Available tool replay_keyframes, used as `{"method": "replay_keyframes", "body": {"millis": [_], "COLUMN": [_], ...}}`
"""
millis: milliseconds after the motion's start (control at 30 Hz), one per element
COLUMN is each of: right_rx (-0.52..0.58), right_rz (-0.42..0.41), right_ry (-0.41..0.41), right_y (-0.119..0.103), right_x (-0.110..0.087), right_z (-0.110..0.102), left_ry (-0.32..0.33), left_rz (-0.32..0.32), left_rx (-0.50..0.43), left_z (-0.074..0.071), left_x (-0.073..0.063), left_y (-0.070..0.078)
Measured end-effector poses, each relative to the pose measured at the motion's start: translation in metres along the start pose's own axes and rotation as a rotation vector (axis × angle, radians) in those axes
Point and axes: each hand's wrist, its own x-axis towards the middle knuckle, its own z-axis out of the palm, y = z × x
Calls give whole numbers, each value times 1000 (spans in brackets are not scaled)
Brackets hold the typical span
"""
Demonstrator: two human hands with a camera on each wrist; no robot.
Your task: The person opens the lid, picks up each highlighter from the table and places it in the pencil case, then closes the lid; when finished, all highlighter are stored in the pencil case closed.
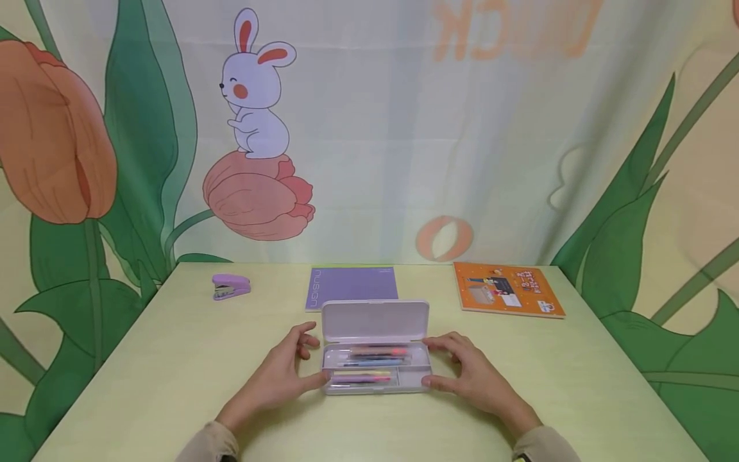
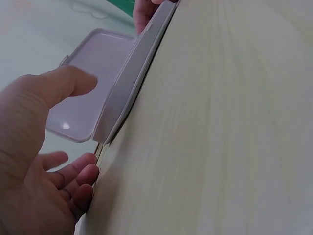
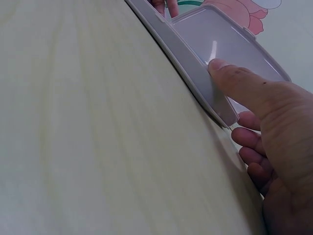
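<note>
A pale lilac pencil case (image 1: 416, 378) lies on the table with its lid (image 1: 375, 321) raised at the back. Several pens (image 1: 375, 363) lie in its rear compartment, and more pens (image 1: 360, 379) fill the front left section. Beside the left end is my left hand (image 1: 280, 375), its thumb at the case's edge and its fingers loosely bent off the case. My right hand (image 1: 476, 378) holds the right end, thumb on the front corner and forefinger near the hinge. In the right wrist view, the thumb (image 3: 239, 83) meets the case's rim.
Behind the case lies a purple notebook (image 1: 355, 287). A purple stapler (image 1: 231, 286) stands at the back left of the table (image 1: 173, 359), and an orange book (image 1: 508, 290) lies at the back right. A printed curtain (image 1: 369, 128) hangs along the far edge.
</note>
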Motion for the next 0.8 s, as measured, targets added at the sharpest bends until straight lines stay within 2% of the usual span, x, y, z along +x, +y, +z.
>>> {"method": "replay_keyframes", "body": {"millis": [167, 400, 667, 800], "right_rx": [64, 100, 102, 126], "right_rz": [21, -25, -65, -100], "right_ry": [10, -29, -29, -47], "right_y": [0, -1, -3, -1], "right_x": [1, 7, 8, 8], "right_z": [-2, 2, 3, 1], "left_ry": [-35, -58, -48, -38], "left_rz": [27, 76, 95, 129], "left_rx": [-11, -33, -49, -63], "left_z": [-1, 1, 4, 4], "left_x": [4, 8, 9, 9], "left_y": [-5, -12, -16, -17]}}
